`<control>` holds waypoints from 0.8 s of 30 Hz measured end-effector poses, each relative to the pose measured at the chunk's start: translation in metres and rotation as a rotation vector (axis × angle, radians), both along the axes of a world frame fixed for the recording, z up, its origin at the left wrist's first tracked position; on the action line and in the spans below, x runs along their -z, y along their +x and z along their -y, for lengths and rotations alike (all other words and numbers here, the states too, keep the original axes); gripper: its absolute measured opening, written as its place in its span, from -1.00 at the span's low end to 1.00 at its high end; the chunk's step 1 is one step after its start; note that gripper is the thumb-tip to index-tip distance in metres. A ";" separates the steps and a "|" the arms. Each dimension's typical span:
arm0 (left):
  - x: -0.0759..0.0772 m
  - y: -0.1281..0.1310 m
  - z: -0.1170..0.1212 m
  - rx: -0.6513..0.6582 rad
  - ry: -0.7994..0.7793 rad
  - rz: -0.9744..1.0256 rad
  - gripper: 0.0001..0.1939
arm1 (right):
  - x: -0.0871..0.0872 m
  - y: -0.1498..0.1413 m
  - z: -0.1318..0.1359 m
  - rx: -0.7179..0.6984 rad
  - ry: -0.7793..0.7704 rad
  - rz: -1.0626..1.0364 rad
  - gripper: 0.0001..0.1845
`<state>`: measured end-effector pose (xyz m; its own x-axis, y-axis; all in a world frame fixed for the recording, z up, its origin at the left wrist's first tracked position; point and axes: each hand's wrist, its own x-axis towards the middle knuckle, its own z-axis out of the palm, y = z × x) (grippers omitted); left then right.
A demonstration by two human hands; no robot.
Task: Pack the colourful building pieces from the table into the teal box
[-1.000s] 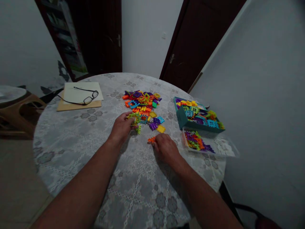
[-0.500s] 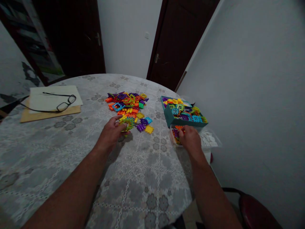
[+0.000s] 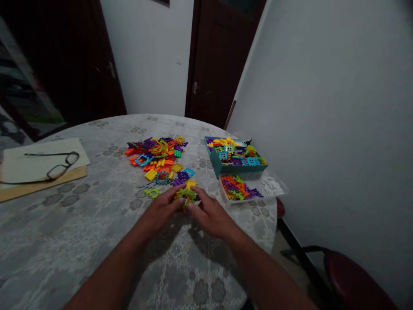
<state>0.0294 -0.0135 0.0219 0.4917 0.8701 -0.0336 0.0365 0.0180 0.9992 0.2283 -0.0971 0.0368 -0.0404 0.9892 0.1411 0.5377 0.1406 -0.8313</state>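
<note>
Between my two hands, above the near side of the table, are yellow-green plastic building pieces [image 3: 186,196] with notched edges. My left hand [image 3: 163,211] closes on them from the left, thumb in front. From the right, my right hand [image 3: 208,211] grips the same pieces with thumb and fingers. Whether they are joined together is hard to tell. Just beyond my fingers lies a loose pile of colourful building pieces [image 3: 158,148], with a light green piece [image 3: 152,192] and a teal square frame [image 3: 162,178] at its near edge.
To the right, a clear plastic tray [image 3: 222,196] holds orange, purple and white pieces. Behind it a teal box [image 3: 238,168] is full of pieces. Black-framed glasses [image 3: 58,172] rest on paper and a board [image 3: 75,173] at left. A wall [image 3: 306,129] borders the right side.
My right hand has left the clear tray and come to the yellow-green pieces in my left hand. My left hand has moved nearer and right. The view has shifted.
</note>
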 end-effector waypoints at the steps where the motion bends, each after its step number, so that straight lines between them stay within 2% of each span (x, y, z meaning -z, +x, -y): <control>1: 0.001 0.002 0.002 -0.018 0.043 -0.025 -0.26 | 0.004 -0.007 -0.003 0.024 0.044 0.032 -0.44; 4: 0.005 0.004 0.003 -0.063 0.164 -0.094 -0.34 | 0.011 -0.017 -0.010 0.103 0.166 0.119 -0.52; 7: 0.009 0.004 0.004 -0.056 0.214 -0.130 -0.40 | 0.010 -0.014 -0.012 0.097 0.200 0.133 -0.58; 10: 0.008 0.007 0.007 -0.014 0.207 -0.119 -0.38 | 0.004 -0.006 -0.010 0.065 0.126 0.047 -0.60; 12: 0.004 0.009 0.010 0.042 0.143 -0.102 -0.31 | 0.000 0.006 -0.011 0.046 0.028 -0.026 -0.62; 15: -0.006 0.006 0.009 0.034 0.051 -0.047 -0.25 | -0.010 0.040 -0.021 0.075 -0.025 -0.074 -0.63; 17: -0.014 -0.003 0.003 -0.112 0.086 -0.041 -0.29 | -0.022 0.077 -0.037 0.163 0.030 -0.057 -0.61; 19: -0.020 -0.017 -0.007 -0.328 0.159 -0.109 -0.38 | -0.038 0.122 -0.059 0.323 0.105 -0.031 -0.59; 22: -0.024 -0.041 -0.022 -0.604 0.183 -0.257 -0.55 | -0.061 0.187 -0.097 0.656 0.058 -0.002 -0.52; 24: -0.022 -0.054 -0.031 -0.701 0.158 -0.286 -0.60 | -0.072 0.221 -0.120 0.766 0.028 0.016 -0.54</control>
